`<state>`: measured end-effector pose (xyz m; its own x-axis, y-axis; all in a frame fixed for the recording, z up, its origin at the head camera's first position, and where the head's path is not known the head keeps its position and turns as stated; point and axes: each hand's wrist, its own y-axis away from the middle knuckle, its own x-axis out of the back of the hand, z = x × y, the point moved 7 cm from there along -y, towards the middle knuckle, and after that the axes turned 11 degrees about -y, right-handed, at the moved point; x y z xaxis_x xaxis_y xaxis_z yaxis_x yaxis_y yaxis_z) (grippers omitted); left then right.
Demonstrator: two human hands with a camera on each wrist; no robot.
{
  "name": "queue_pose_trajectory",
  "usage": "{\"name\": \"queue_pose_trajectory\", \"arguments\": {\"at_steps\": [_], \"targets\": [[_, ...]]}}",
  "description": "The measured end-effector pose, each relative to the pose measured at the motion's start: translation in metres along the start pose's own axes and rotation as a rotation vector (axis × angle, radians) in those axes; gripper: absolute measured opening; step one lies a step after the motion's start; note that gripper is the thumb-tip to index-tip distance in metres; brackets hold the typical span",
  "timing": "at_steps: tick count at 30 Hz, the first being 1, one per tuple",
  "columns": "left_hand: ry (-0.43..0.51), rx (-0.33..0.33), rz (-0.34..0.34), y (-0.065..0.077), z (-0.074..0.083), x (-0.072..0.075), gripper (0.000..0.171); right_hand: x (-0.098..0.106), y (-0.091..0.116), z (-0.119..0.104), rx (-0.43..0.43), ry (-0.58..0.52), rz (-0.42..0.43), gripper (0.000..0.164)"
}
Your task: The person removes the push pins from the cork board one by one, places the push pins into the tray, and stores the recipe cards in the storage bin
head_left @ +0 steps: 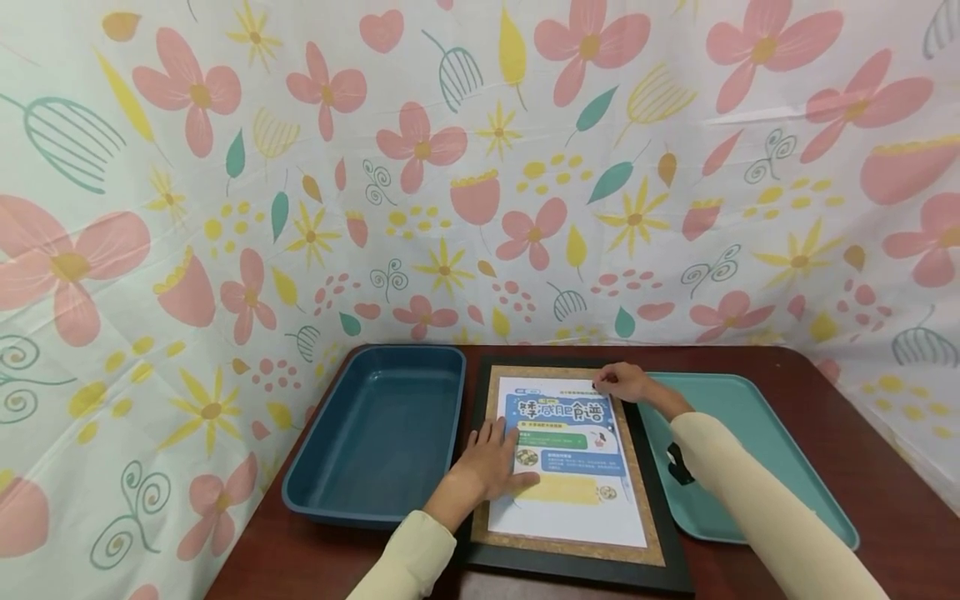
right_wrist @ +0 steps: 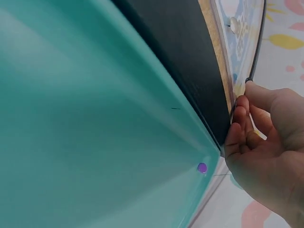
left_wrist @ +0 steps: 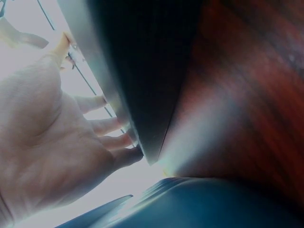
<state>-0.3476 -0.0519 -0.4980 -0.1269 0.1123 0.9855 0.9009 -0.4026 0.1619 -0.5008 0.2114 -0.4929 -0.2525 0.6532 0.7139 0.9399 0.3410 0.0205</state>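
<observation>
A person's two cream sleeves (head_left: 412, 554) enter from the near edge, over a dark reddish-brown wooden desk (head_left: 255, 558). The left grip (head_left: 487, 462), a bare hand, lies across the left edge of a white paper sheet (head_left: 555, 521) printed with blue, green and yellow blocks and large Chinese characters; its fingers are extended and apart, the thumb pointing inward over the print. The sheet lies on a rectangular brown cork board (head_left: 647, 518) with a wide black frame (head_left: 577, 568), set on the desk between two trays. Left of the frame and just beside it sits a deep dark-blue rectangular tray (head_left: 375, 458) with rounded corners; on the right a shallow teal-green rectangular tray (head_left: 787, 479) lies partly under the right forearm, and the right wrist view shows a small purple round spot (right_wrist: 203, 167) near its corner. Farther off, at the sheet's upper right corner, the right grip (head_left: 626, 383), also bare, has thumb and fingertips together on a small dark object (head_left: 596, 385), too small to identify. Near it a small pale knob (right_wrist: 233, 25) stands out from the printed surface. Behind the desk hangs a white cloth (head_left: 480, 275) patterned with pink flowers, yellow blooms and teal leaves.
</observation>
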Motion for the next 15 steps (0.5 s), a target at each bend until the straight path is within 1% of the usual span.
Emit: {"name": "queue_pose_trajectory", "arguments": {"at_steps": [5, 11, 15], "targets": [[0.004, 0.004, 0.001, 0.0008, 0.0003, -0.0007, 0.091, -0.0018, 0.0032, 0.0006, 0.034, 0.001, 0.034, 0.019], [0.019, 0.010, -0.007, 0.0013, 0.0000, -0.0017, 0.091, -0.0006, 0.0070, -0.0020, 0.086, -0.026, 0.105, 0.015], [0.020, 0.014, -0.007, 0.0020, 0.0000, -0.0016, 0.091, 0.0009, 0.0090, -0.0025, 0.104, -0.043, 0.147, 0.011]]}}
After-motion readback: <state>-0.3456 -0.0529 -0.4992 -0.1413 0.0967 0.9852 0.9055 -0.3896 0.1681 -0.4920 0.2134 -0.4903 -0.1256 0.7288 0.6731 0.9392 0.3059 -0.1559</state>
